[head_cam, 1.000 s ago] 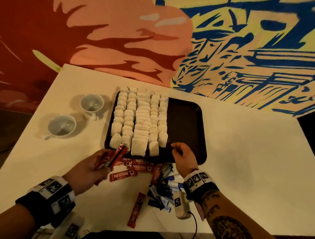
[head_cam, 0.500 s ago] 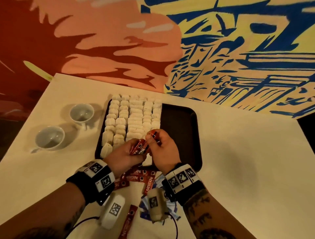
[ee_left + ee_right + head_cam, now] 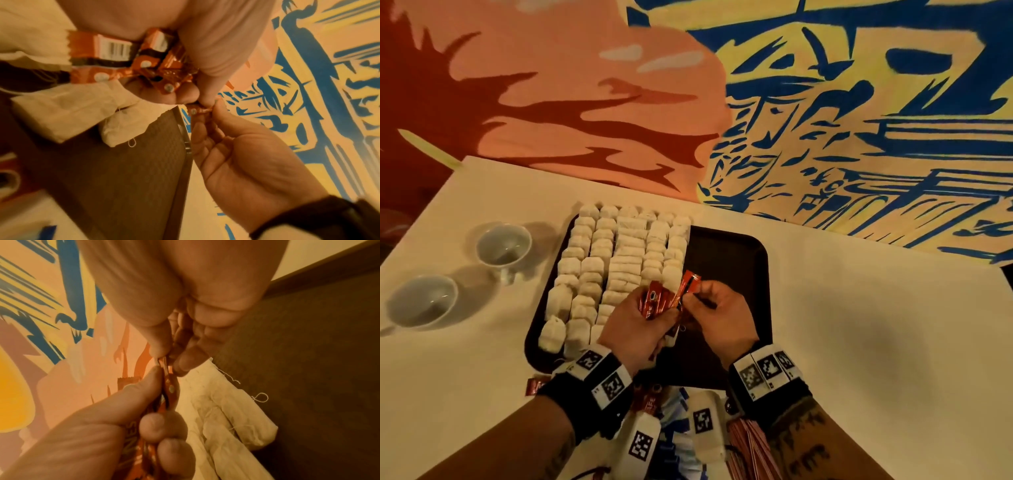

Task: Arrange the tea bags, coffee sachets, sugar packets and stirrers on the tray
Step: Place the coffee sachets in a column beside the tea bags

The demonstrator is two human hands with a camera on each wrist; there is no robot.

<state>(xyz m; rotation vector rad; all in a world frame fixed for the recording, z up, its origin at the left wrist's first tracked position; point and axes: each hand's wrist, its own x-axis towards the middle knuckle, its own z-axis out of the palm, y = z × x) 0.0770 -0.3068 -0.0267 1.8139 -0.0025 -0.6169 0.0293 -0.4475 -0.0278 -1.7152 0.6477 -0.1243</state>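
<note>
White tea bags fill the left half of the dark tray in neat rows. Over the tray's near middle, my left hand grips a bundle of red coffee sachets. My right hand pinches the end of one sachet that sticks up from the bundle. In the left wrist view the bundle lies under my fingers, and the right hand's fingertips meet at a sachet end. In the right wrist view thumb and finger pinch the sachet over the tea bags.
Two white cups stand on the table left of the tray. Near the table's front edge, partly under my wrists, lie more red sachets, blue sugar packets and red-striped stirrers. The tray's right half is bare.
My left hand lifted the sachet bundle from the table to above the tray. My right hand left the tray's front edge and took hold of one sachet from the bundle.
</note>
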